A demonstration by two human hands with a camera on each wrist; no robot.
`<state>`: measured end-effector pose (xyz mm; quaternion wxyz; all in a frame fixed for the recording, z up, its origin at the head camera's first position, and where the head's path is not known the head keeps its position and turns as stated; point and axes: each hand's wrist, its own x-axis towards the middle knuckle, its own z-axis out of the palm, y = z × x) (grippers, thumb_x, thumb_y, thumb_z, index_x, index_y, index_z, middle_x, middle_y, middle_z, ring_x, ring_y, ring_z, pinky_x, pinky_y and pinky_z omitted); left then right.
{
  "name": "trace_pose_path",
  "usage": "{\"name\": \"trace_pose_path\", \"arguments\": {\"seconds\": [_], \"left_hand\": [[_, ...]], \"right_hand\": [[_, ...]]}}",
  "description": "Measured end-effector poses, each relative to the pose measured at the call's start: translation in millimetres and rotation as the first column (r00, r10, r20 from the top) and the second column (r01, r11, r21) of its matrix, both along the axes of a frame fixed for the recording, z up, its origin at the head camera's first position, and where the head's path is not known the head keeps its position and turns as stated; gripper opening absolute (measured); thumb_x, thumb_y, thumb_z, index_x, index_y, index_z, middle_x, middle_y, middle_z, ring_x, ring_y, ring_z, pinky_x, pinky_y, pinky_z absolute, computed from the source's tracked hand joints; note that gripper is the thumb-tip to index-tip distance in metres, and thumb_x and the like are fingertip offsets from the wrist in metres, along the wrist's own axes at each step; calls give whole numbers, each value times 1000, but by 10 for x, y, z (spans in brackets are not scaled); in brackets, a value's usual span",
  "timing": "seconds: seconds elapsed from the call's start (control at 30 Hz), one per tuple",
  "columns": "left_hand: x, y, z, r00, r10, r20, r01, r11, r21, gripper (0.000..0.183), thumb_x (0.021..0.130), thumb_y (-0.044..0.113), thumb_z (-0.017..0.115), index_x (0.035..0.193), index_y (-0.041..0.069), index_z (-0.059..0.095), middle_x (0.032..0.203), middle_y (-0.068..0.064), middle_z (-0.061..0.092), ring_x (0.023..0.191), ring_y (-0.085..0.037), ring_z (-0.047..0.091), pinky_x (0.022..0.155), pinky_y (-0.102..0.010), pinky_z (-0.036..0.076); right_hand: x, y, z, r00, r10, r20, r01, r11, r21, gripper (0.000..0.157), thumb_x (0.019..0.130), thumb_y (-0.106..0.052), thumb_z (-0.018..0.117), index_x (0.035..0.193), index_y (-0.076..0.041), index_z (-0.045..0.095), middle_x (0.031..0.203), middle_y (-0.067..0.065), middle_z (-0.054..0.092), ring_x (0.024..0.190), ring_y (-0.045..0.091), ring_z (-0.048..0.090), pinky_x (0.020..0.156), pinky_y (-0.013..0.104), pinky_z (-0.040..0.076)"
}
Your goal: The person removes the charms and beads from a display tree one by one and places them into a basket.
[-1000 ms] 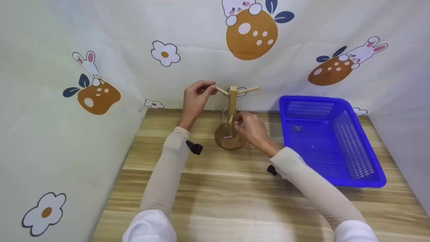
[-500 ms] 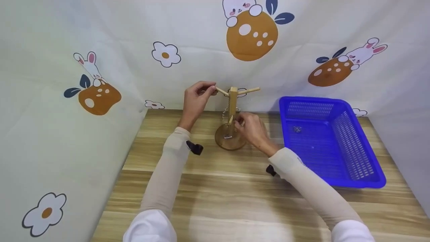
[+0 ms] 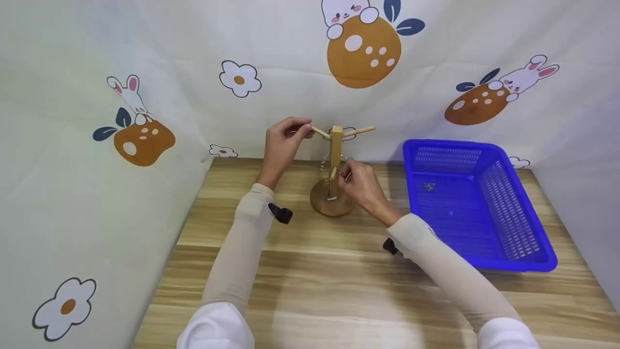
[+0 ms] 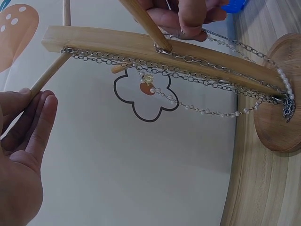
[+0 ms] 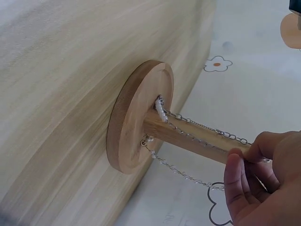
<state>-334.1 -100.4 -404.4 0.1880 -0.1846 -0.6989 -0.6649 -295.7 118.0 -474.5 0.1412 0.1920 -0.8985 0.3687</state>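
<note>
A wooden jewelry stand (image 3: 335, 150) with slanted pegs and a round base stands upright near the back wall. My left hand (image 3: 283, 140) pinches the tip of its upper left peg (image 4: 49, 73) between thumb and fingers. Beside the lower front peg (image 4: 143, 21), my right hand (image 3: 362, 184) pinches a silver necklace with a row of white beads (image 4: 284, 77); the strand runs from the fingertips down to the base. Other silver chains (image 4: 188, 73) hang along the post. A fine beaded chain (image 4: 204, 111) sags in a loop behind it.
A blue plastic basket (image 3: 520, 266) stands on the right of the wood-grain table (image 3: 319, 271), with a small silvery heap (image 3: 428, 186) inside. A patterned cloth wall (image 3: 286, 43) rises close behind the stand.
My right hand has risen very slightly beside the post, and the beaded row at the base has shifted a little to the right. The left hand keeps its place on the peg.
</note>
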Motion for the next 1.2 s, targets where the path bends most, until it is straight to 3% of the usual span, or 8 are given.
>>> {"name": "trace_pose_path", "arguments": {"seconds": [0.17, 0.4, 0.63, 0.77, 0.97, 1.2], "left_hand": [[3, 2, 5, 1000, -1, -10, 1, 1000, 7, 13, 99, 3, 74, 110, -4, 79, 100, -19, 78, 85, -13, 77, 85, -30, 67], [-4, 15, 12, 1000, 4, -2, -4, 1000, 7, 15, 99, 1, 73, 110, -8, 77, 100, -21, 78, 83, -10, 76, 84, -29, 67], [3, 15, 17, 1000, 18, 1, -18, 1000, 5, 13, 99, 2, 74, 108, -5, 79, 98, -19, 79, 82, -10, 76, 83, -29, 67], [-4, 20, 13, 1000, 15, -3, -15, 1000, 11, 16, 99, 1, 74, 110, -10, 77, 98, -20, 78, 82, -9, 76, 83, -28, 67], [-4, 22, 9, 1000, 19, -6, -19, 1000, 5, 13, 99, 2, 74, 109, -5, 79, 99, -20, 78, 82, -11, 77, 83, -29, 68], [-12, 23, 1, 1000, 15, -18, -15, 1000, 12, 14, 100, 0, 73, 110, -8, 78, 100, -21, 78, 83, -12, 77, 84, -31, 68]], "right_hand": [[-9, 22, -2, 1000, 2, 24, -1, 999, -37, 7, 91, 3, 70, 98, 1, 68, 93, 17, 77, 83, 29, 76, 75, 40, 67], [6, 36, 31, 999, -27, 19, 28, 999, -47, 6, 93, -1, 71, 97, 1, 75, 91, 16, 79, 83, 28, 76, 76, 40, 67], [15, 20, 79, 999, -39, 29, 41, 996, -77, 7, 97, -3, 72, 98, 0, 78, 89, 14, 79, 81, 26, 75, 74, 38, 66], [17, 16, 128, 999, -38, 21, 39, 995, -90, 9, 99, -5, 70, 98, 0, 78, 90, 14, 79, 80, 26, 74, 72, 36, 63], [33, 3, 213, 1000, -29, 7, 30, 994, -108, 11, 102, -7, 70, 99, 0, 78, 93, 15, 79, 82, 26, 74, 75, 38, 64], [70, -6, 299, 1000, -19, -11, 17, 991, -133, 10, 100, -6, 71, 100, 1, 78, 93, 15, 79, 83, 26, 75, 76, 38, 66]]}}
